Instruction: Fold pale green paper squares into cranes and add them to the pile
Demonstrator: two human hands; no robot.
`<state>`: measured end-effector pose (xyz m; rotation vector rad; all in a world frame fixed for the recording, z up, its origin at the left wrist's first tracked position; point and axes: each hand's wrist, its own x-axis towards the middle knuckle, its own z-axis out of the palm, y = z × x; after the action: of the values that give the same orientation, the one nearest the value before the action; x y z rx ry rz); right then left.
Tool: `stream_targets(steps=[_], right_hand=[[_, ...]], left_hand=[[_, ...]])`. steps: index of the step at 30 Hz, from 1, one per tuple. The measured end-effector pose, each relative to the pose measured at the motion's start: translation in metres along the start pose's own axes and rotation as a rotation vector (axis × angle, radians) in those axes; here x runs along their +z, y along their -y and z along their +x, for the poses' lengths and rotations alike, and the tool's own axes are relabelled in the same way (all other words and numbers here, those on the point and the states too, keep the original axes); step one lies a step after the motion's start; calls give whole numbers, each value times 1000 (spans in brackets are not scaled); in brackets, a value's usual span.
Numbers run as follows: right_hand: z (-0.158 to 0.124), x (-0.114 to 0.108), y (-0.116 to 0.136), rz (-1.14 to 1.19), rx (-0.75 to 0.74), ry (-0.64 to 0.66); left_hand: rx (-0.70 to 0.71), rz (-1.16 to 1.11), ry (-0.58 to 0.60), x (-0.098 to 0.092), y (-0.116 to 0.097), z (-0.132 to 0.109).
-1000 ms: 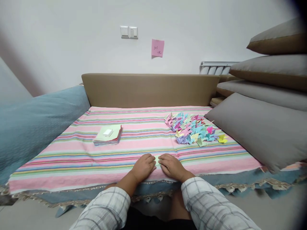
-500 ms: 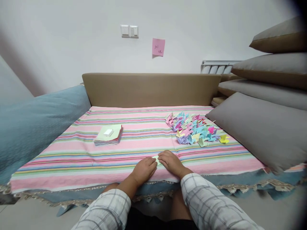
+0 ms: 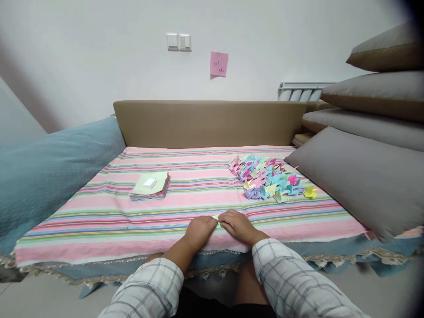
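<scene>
A small pale green piece of paper [image 3: 216, 217] lies on the striped cloth [image 3: 109, 221] near its front edge, mostly covered by fingers. My left hand [image 3: 199, 232] pinches its left side, fingers pressed together. From the right, my right hand [image 3: 237, 225] holds the other side with curled fingers, its fingertips close to those of the left. Farther back on the right sits a pile of folded paper cranes [image 3: 268, 179] in many colours. A stack of square paper sheets [image 3: 152, 185] stands at the left, with a small white block [image 3: 150, 183] on top.
Grey cushions [image 3: 361, 176] are piled at the right, one slanting down beside the cranes. A brown backrest [image 3: 208, 124] runs along the back, and a blue covered armrest [image 3: 66, 163] borders the left. A pink note [image 3: 219, 64] hangs on the wall.
My left hand has shifted slightly right, and its fingers have closed in nearer to my right hand. Less of the green paper shows between them.
</scene>
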<state>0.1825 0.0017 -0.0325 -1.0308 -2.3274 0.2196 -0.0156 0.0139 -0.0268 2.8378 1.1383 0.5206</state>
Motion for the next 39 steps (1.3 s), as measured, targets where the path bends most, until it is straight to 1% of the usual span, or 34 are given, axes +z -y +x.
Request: stream_targets(steps=[7,10,13,18,22,28,35,39], right_hand=[[-2,4,-3,-137,-62,13],[-3,7,-6,-194,-119,5],[-4,7,-7,-176,-162,-32],[-3,1,-3,-136,-148,-8],[-1,1,0,-117,-122,-12],[3,6,3,-38,-26,-58],[14,12,7,-19,151,-59],[16,12,7,-16,176,-49]], left_hand=[[69,-7,-1,3,8,-4],[83,-1,-49,8,10,-4],[89,3,-96,11,10,-4],[99,-20,-119,3,4,-5],[76,-29,-100,-1,2,-2],[-53,-57,-18,-2,0,1],[-194,-64,-1,-5,-5,4],[-282,-87,6,-4,-6,7]])
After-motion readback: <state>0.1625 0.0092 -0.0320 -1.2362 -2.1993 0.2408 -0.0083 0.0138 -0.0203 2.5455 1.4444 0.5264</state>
